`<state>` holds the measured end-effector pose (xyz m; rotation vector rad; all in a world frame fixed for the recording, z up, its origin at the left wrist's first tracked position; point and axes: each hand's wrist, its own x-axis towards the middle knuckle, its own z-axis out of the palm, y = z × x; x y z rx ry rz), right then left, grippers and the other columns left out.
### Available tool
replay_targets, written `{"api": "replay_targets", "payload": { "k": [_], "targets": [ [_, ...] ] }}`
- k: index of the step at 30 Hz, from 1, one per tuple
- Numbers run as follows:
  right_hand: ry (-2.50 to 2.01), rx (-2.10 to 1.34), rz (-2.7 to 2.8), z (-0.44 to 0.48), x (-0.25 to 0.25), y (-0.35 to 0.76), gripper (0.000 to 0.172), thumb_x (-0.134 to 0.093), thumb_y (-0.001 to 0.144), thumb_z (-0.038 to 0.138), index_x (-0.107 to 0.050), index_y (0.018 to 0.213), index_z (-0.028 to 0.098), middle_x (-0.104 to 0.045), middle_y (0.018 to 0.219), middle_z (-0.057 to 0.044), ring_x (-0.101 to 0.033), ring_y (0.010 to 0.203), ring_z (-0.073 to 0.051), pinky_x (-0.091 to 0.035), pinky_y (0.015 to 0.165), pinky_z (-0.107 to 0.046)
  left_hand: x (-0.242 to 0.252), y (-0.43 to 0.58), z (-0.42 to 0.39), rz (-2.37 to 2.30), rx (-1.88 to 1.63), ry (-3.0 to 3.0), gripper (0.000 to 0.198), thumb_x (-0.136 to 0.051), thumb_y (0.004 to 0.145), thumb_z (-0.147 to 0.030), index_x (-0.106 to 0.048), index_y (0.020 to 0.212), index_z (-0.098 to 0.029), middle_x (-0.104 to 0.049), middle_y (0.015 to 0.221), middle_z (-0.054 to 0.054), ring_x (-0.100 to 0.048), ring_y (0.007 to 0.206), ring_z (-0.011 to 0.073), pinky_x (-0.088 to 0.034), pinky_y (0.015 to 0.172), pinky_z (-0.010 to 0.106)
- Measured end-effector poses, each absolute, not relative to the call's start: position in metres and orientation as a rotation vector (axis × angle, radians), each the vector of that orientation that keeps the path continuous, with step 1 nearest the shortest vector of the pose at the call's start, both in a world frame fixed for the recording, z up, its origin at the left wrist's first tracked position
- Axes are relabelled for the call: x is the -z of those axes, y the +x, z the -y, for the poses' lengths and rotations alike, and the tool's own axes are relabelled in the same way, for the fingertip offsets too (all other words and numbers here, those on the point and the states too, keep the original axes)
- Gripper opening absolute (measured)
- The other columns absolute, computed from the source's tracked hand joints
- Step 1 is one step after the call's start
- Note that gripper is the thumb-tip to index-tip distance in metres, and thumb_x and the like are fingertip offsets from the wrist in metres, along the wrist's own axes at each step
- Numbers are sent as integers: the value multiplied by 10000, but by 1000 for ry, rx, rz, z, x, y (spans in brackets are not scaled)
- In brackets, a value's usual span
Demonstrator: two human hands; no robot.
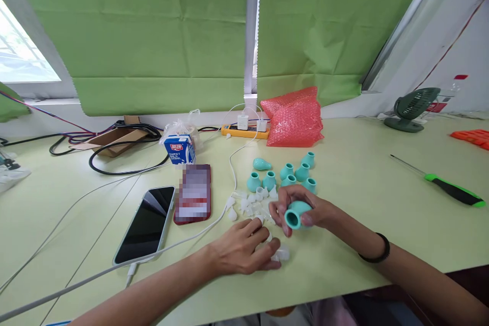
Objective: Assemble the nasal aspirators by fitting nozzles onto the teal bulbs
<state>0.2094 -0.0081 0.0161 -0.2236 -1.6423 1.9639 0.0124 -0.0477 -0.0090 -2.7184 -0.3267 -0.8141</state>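
My right hand (305, 209) is closed around a teal rubber bulb (296, 214), its open mouth facing me. My left hand (244, 249) rests low on the table with fingers curled over small clear plastic pieces (280, 253) at its fingertips. More clear plastic pieces (252, 204) lie in a loose pile just beyond the hands. Several other teal bulbs (286, 173) stand or lie in a group behind that pile.
A phone (147, 224) on a white charging cable and a red phone (193, 194) lie to the left. A milk carton (179, 148), power strip (244, 131), pink bubble wrap (294, 117), small fan (412, 109) and green-handled screwdriver (453, 191) sit around the table.
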Motion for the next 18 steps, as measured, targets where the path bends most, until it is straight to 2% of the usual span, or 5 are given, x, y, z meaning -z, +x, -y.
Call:
{"api": "replay_targets", "payload": {
  "k": [2,6,10,14,18],
  "targets": [
    [-280,-1826,1670,4,-22,211,299,-661,632,308,-519,838,144,-606,722,-41,-581,693,-159,-447,629,-314,9,15,49,522,634,-2751,215,-417,812,-179,-493,1011,-155,-553,870,78,-457,731,187,-412,623,304],
    [-487,-1508,1742,-1,-39,214,231,-639,659,260,-538,840,159,-619,792,-59,-579,786,-178,-439,705,-336,9,19,48,909,439,-2814,330,-421,790,-163,-432,1110,-243,-398,1190,100,-369,1020,287,-350,814,456],
    [-800,-945,1748,-22,-55,219,189,-619,664,277,-520,792,180,-617,779,-43,-585,788,-187,-448,673,-315,8,20,44,993,388,-2880,311,-370,827,-258,-405,1135,-275,-295,1274,94,-268,1133,309,-263,880,532],
    [-1073,-183,1968,-70,-59,226,145,-596,647,286,-542,706,165,-602,733,-27,-561,705,-156,-432,655,-272,8,23,39,976,365,-2897,279,-325,845,-333,-446,1086,-260,-310,1271,81,-255,1156,297,-225,909,541],
    [-1316,13,2225,-116,-46,229,112,-579,616,248,-532,584,152,-587,605,-12,-533,574,-135,-404,547,-235,9,30,32,944,351,-2837,259,-325,849,-310,-476,1043,-229,-331,1262,81,-269,1158,289,-213,924,526]
  ]
}}
